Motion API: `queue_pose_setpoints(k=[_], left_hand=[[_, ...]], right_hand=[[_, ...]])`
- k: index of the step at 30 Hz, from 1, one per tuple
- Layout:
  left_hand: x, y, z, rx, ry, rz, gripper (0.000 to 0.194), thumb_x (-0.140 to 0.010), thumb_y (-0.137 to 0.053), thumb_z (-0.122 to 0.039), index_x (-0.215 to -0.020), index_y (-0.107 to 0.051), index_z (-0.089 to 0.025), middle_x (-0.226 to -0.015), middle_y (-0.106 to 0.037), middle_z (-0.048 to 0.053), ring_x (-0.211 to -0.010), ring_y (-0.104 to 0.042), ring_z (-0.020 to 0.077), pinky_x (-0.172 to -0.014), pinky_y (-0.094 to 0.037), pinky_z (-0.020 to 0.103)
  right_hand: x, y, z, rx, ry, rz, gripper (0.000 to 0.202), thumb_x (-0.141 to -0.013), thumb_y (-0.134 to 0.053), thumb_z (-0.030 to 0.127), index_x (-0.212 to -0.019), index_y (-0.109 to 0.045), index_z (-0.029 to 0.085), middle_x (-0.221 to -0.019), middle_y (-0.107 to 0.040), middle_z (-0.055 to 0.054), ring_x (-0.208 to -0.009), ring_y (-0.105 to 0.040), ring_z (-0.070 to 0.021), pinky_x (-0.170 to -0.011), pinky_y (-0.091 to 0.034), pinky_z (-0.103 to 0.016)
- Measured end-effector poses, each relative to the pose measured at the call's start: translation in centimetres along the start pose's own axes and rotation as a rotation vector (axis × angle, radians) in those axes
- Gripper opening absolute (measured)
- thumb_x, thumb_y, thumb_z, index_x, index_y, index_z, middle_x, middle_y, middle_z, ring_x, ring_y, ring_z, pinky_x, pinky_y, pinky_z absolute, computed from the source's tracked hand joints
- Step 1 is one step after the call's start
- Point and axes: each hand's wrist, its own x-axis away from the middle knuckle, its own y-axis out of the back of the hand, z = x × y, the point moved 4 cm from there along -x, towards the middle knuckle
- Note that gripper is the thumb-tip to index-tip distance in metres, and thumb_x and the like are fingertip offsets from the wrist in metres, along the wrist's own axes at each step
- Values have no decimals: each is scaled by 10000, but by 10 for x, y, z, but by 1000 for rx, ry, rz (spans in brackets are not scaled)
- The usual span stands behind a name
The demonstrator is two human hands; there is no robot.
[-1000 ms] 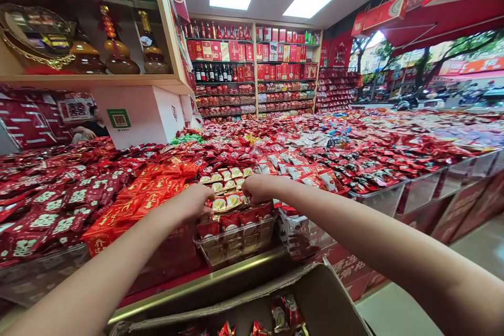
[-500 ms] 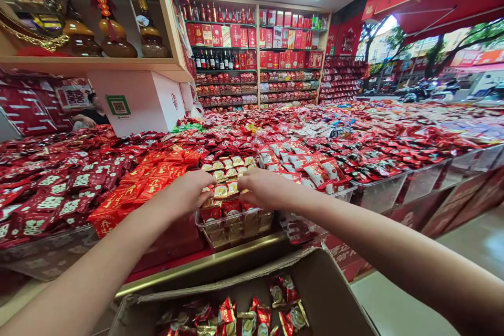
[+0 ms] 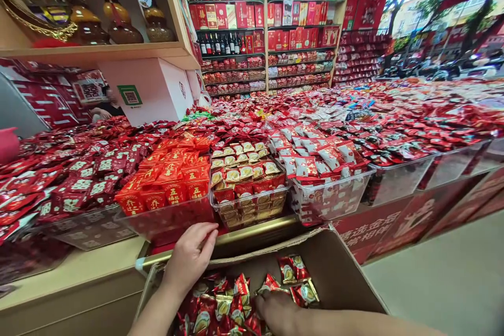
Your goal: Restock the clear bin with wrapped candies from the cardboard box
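Note:
My left hand (image 3: pixel 192 254) hovers over the box's far left edge, thumb and forefinger a little apart, with nothing seen between them. Inside the cardboard box (image 3: pixel 328 262), my right hand (image 3: pixel 277 311) reaches down with curled fingers on the red-and-gold wrapped candies (image 3: pixel 222 305). It seems to grip one, though the fingertips are partly hidden. Just beyond the box, a clear plastic bin (image 3: pixel 252 202) holds similar gold-and-red candies (image 3: pixel 246 172) set in neat rows.
Orange-red packets (image 3: pixel 173 173) fill a bin on the left, and white-and-red packets (image 3: pixel 311 160) fill one on the right. A gold rail (image 3: pixel 252 233) runs between bins and box. A white pillar (image 3: pixel 144 92) and shelves (image 3: pixel 232 29) stand behind. Part of a person shows at left.
Both hands have left the bin of gold-and-red candies and come back toward me. My right hand is down in the box, my left at its edge. The view has shifted.

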Motion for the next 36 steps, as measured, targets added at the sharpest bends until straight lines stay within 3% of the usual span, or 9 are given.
queue_pose_setpoints(k=[4, 9, 13, 17, 24, 27, 31, 34, 36], left_hand=[[0, -3, 3, -31, 57, 31, 205, -812, -443, -293, -901, -601, -198, -899, -666, 42, -841, -606, 170, -744, -482, 267], [-1, -9, 2, -63, 61, 112, 218, -787, -462, -332, -888, -627, -232, -889, -692, 22, -813, -627, 181, -741, -488, 287], [-2, -11, 1, -90, 68, 126, 236, -783, -452, -343, -895, -632, -239, -899, -696, 14, -827, -628, 184, -753, -485, 292], [-2, -10, 0, -101, 80, 129, 243, -784, -449, -336, -892, -640, -229, -896, -700, 10, -824, -630, 182, -754, -483, 288], [0, -8, -1, -94, 90, 127, 243, -783, -447, -350, -896, -638, -251, -899, -701, 5, -826, -632, 186, -741, -487, 283], [2, -7, -3, -85, 86, 123, 251, -791, -437, -339, -916, -634, -245, -907, -698, 9, -833, -631, 178, -751, -484, 275], [1, -7, -2, -71, 100, 113, 252, -793, -439, -341, -918, -628, -230, -920, -695, 11, -850, -627, 172, -758, -482, 259], [0, -7, -2, -70, 117, 118, 237, -785, -451, -347, -895, -634, -244, -904, -700, 3, -838, -631, 184, -739, -488, 275], [-1, -8, -2, -66, 119, 131, 226, -778, -460, -341, -878, -642, -254, -889, -704, -2, -824, -634, 190, -731, -489, 285]], right_hand=[[4, 6, -8, 53, -84, 44, 671, -482, -664, 201, -1128, -496, 130, -1152, -469, -200, -1044, -447, -364, -766, -436, -458], [8, -7, -13, -325, -52, 255, 704, -452, -683, 282, -1124, -499, 177, -1095, -539, -116, -987, -513, -294, -802, -421, -374], [3, -29, -21, -632, -261, 177, 632, -441, -685, 377, -1036, -553, 212, -985, -593, -46, -895, -561, -241, -718, -442, -306], [-4, -42, -22, -747, -310, 54, 490, -502, -654, 381, -950, -578, 197, -818, -614, -2, -718, -577, -158, -515, -407, -203], [-2, -25, -14, -577, -203, 13, 158, -489, -649, 214, -643, -632, 179, -626, -597, -1, -656, -567, -192, -533, -405, -244], [6, 5, -10, -435, -28, -75, 130, -559, -563, 184, -669, -632, 197, -763, -627, -25, -801, -567, -216, -695, -414, -280], [10, 32, -5, -198, 129, -156, 253, -642, -485, 246, -846, -613, 168, -867, -621, -91, -822, -575, -232, -705, -439, -312], [2, 14, -3, -197, 66, -98, 578, -526, -601, 383, -1061, -524, 179, -1036, -564, -131, -915, -549, -292, -704, -457, -368], [-6, -9, -1, -248, 23, -64, 618, -473, -629, 385, -1068, -520, 261, -1023, -575, -89, -884, -570, -296, -655, -469, -380]])
